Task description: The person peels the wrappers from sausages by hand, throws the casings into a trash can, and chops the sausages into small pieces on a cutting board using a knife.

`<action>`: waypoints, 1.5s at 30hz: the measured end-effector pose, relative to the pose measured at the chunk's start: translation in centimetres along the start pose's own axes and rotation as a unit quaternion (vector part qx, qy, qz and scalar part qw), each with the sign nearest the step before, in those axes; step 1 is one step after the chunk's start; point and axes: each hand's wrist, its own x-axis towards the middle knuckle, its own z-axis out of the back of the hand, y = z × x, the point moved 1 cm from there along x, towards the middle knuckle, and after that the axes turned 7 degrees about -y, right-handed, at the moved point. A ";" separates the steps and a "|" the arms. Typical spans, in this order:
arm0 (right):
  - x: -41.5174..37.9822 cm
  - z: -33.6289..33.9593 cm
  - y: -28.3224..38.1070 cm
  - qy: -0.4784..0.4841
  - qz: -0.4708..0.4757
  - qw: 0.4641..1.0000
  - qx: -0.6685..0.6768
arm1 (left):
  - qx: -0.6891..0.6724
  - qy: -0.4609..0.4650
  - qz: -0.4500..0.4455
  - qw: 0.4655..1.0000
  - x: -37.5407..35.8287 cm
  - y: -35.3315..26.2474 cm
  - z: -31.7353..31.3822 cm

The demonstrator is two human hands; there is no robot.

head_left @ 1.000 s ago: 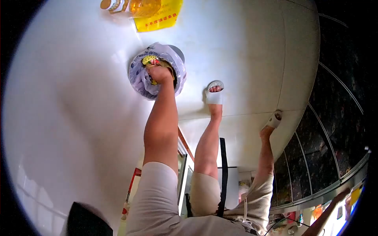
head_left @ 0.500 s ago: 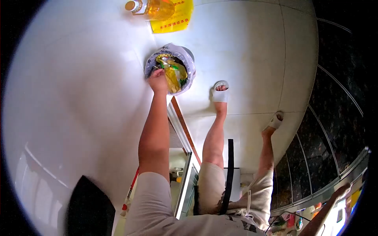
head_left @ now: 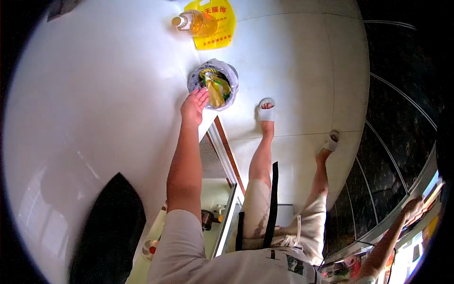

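My left hand is stretched out at the near-left rim of a waste bin lined with a pale plastic bag. Its fingers are extended, nothing shows in them, and the fingertips overlap the bin's rim. Inside the bin lie crumpled yellow-and-green wrappers. At the far right edge, my right hand is beside a counter edge and a pale, narrow object; I cannot tell whether its fingers grip that object.
Beyond the bin, a bottle of amber liquid overlaps a yellow plastic bag with red print. My slippered feet are on the pale tiled floor right of the bin. Dark tiled panels line the right. A framed sliding door stands below the bin.
My left hand has gone from closed fingers over the bin to extended fingers, drawn back to its rim. The view has shifted, showing more of the yellow bag. My right hand appears higher.
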 end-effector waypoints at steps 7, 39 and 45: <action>-2.3 -1.8 3.5 -0.111 -0.036 0.982 0.151 | -0.001 -0.018 -0.020 1.000 -7.4 -2.6 -3.2; -8.6 2.3 -16.9 0.054 -0.280 0.865 0.414 | 0.480 0.542 -0.580 0.374 -72.9 27.2 -53.3; -8.4 1.4 -18.6 0.108 -0.284 0.799 0.519 | 0.460 0.458 -0.689 0.323 -77.9 34.5 -61.6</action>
